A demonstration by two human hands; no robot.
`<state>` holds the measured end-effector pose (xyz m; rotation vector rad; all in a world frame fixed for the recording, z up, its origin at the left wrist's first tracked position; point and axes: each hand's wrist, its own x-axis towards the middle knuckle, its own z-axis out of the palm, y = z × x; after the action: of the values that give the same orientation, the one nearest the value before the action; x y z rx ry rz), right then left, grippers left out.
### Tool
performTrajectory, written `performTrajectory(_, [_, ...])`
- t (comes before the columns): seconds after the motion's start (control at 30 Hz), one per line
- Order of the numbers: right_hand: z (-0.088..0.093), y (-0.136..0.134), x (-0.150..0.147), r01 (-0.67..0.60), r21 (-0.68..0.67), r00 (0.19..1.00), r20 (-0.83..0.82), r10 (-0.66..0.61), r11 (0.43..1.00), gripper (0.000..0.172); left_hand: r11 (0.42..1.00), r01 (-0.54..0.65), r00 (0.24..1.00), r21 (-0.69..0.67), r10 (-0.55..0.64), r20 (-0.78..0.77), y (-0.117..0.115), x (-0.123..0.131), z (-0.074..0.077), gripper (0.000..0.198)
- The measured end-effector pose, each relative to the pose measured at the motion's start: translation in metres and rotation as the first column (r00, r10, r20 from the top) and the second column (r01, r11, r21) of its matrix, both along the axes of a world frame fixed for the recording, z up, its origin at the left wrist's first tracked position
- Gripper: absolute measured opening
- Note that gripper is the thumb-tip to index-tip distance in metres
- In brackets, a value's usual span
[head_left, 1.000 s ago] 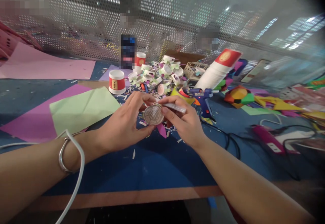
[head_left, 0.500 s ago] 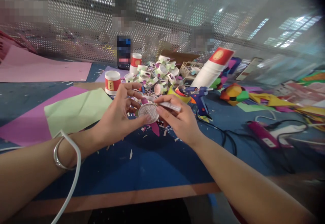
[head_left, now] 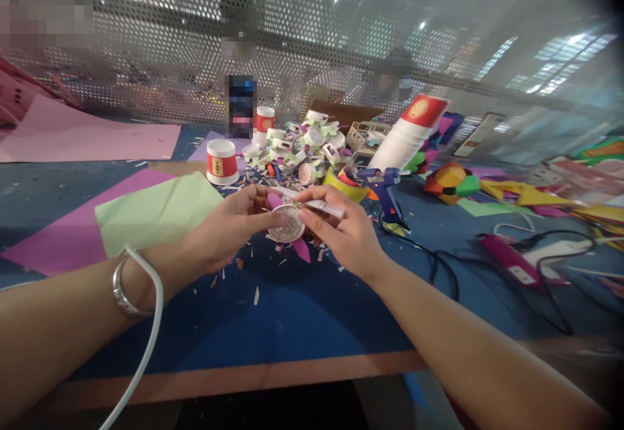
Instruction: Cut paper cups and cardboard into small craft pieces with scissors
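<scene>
Over the blue tabletop (head_left: 205,339), the left hand (head_left: 224,225) has curled closed on a round whitish patterned disc (head_left: 288,225), likely steadying it; the right hand (head_left: 348,232) pinches disc and slim translucent strip (head_left: 328,208).

A power strip (head_left: 504,259) lies beside black cables (head_left: 435,256).

Left hand (head_left: 229,230): fingers, spread half a second ago, now curl in; thumb, below round piece's (head_left: 291,225) rim one second ago, now overlaps left edge.
</scene>
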<state>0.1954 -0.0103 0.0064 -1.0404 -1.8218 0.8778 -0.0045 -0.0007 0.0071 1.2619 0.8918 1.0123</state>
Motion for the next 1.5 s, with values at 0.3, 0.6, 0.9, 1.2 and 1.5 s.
performTrajectory(0.3, [-0.0029, 0.0039, 0.0004, 0.018, -0.023, 0.999, -0.047, -0.019, 1.000, 0.022, 0.995, 0.059, 0.997, -0.085, -0.055, 0.052, 0.0012, -0.0002, -0.0031, 0.030])
performTrajectory(0.6, [-0.0040, 0.0021, -0.0005, 0.012, -0.015, 1.000, -0.028, -0.012, 1.000, 0.024, 0.996, 0.086, 0.993, 0.024, -0.084, -0.086, -0.0038, 0.0008, -0.0044, 0.030])
performTrajectory(0.9, [-0.0043, 0.0017, -0.0011, 0.024, 0.005, 1.000, 0.009, -0.024, 1.000, 0.024, 0.979, 0.066, 0.984, 0.192, -0.032, -0.177, -0.0042, -0.0007, -0.0069, 0.027])
performTrajectory(1.2, [-0.0035, 0.0007, -0.0032, 0.017, 0.048, 0.999, 0.042, -0.019, 0.999, 0.022, 0.979, 0.046, 0.975, 0.197, -0.002, -0.220, -0.0043, -0.0013, -0.0042, 0.029])
performTrajectory(1.5, [-0.0057, 0.0021, -0.0031, 0.017, 0.085, 0.998, 0.051, -0.022, 0.996, 0.023, 0.982, 0.020, 0.968, 0.187, 0.028, -0.248, -0.0004, -0.0037, -0.0089, 0.033])
